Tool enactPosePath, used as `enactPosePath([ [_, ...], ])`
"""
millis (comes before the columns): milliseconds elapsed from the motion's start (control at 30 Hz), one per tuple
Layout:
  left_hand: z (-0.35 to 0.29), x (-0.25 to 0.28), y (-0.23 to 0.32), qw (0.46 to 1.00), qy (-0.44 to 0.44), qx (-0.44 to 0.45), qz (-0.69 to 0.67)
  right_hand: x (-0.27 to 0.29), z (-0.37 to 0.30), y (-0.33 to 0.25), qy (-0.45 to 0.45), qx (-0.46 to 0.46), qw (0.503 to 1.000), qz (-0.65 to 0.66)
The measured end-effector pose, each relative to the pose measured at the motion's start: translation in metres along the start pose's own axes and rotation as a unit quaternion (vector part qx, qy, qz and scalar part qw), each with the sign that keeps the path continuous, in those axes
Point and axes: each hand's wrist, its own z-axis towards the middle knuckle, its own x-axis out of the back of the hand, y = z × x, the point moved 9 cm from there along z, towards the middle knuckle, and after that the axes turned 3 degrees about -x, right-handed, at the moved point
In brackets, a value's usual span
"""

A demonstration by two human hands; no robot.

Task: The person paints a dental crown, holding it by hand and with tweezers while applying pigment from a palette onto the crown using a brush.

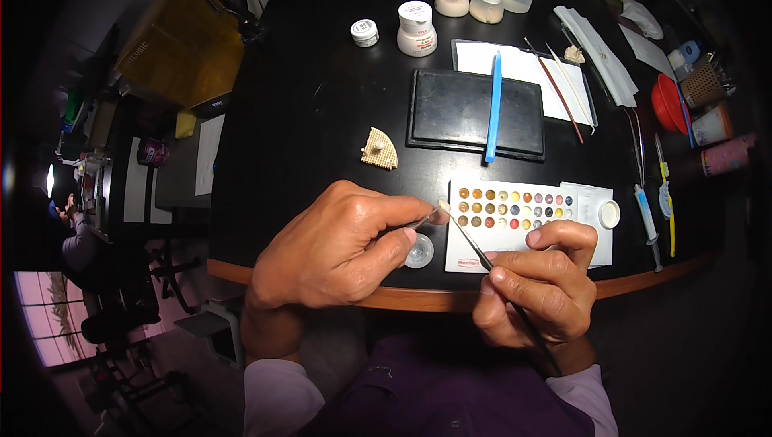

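My left hand (342, 244) pinches a thin metal tool (424, 218) between thumb and forefinger. At its tip sits a tiny whitish piece (443, 207) that looks like a tooth crown, though it is too small to be sure. My right hand (543, 288) grips a fine brush (507, 291) with a dark handle, its tip up against that piece. Beneath both hands lies a white palette (460, 258) with rows of small wells filled with browns, yellows, reds and greys. A small clear round dish (419, 252) stands beside the palette, partly behind my left thumb.
Beyond the palette, a blue stick (494, 107) lies across a black flat box (450, 111). A honeycomb firing tray (379, 150) rests to its left. Several jars (416, 31) stand farther back. Brushes (555, 87), a syringe (646, 216) and a red bowl (669, 105) lie rightward.
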Motion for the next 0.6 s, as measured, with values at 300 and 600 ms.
enactPosePath([
  [300,-0.0006,0.0006,-0.0003,1.000,-0.020,0.013,0.011,-0.0030,0.0009,0.0004,-0.002,0.004,1.000,-0.009],
  [600,-0.0001,0.0017,0.0015,1.000,0.011,-0.009,-0.003,-0.0006,0.0002,-0.0007,0.001,-0.002,1.000,-0.006],
])
